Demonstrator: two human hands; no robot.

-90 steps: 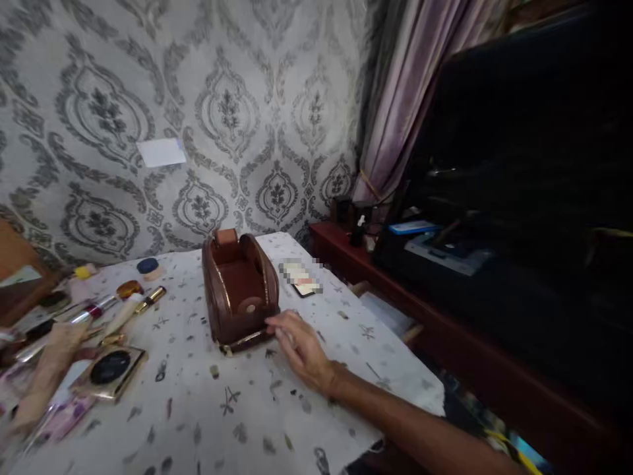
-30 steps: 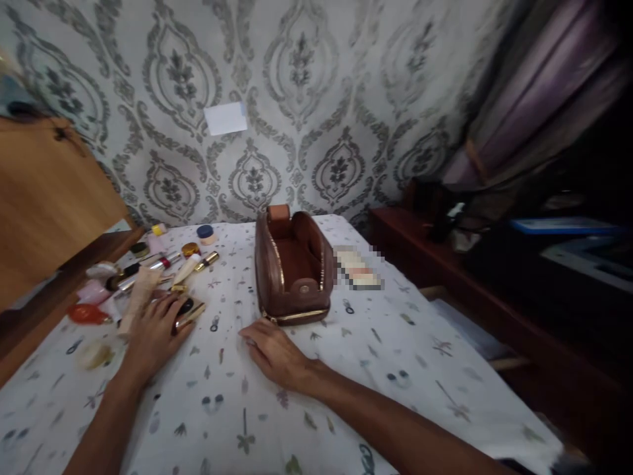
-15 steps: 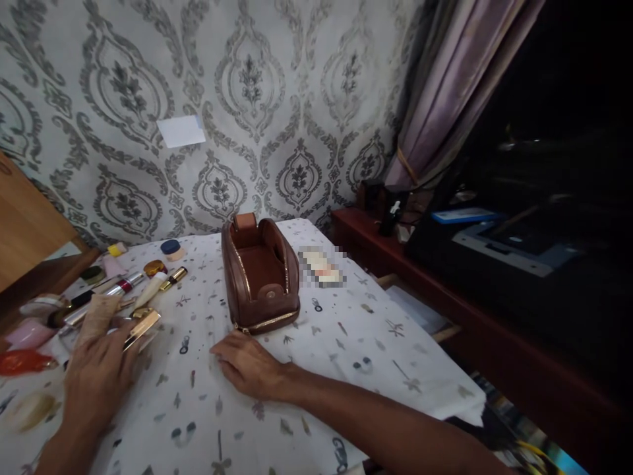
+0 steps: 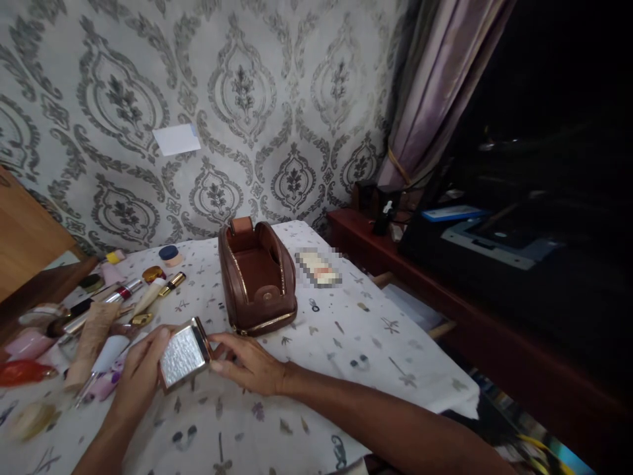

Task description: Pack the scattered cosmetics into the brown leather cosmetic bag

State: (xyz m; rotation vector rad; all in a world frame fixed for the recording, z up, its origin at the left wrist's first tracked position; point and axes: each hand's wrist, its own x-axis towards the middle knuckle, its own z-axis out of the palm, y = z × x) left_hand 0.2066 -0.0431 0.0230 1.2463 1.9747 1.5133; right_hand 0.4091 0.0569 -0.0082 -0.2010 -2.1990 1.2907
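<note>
My left hand (image 4: 141,366) grips a flat rectangular makeup compact (image 4: 184,356) by its left side, with a shiny silvery face and gold edges. At its right edge, the thumb and fingers of my right hand (image 4: 250,363) close on the gold rim. Just beyond my hands stands a brown cosmetic bag (image 4: 262,316), unzipped, its brown inside showing. Left of my left hand lie a beige tube (image 4: 91,343), a white-and-purple tube (image 4: 111,356) and a red bottle (image 4: 24,373).
More cosmetics spread over the left of the patterned tablecloth (image 4: 306,369), among them a blue-lidded jar (image 4: 171,256) and a gold lipstick tube (image 4: 173,284). A blurred-out item (image 4: 319,268) lies right of the bag. A dark red shelf (image 4: 356,237) and a partly open drawer (image 4: 415,310) border the right.
My left hand has lifted the compact from the cosmetics and brought it rightward. My right hand, earlier resting in front of the bag, now has its fingers at the compact's edge.
</note>
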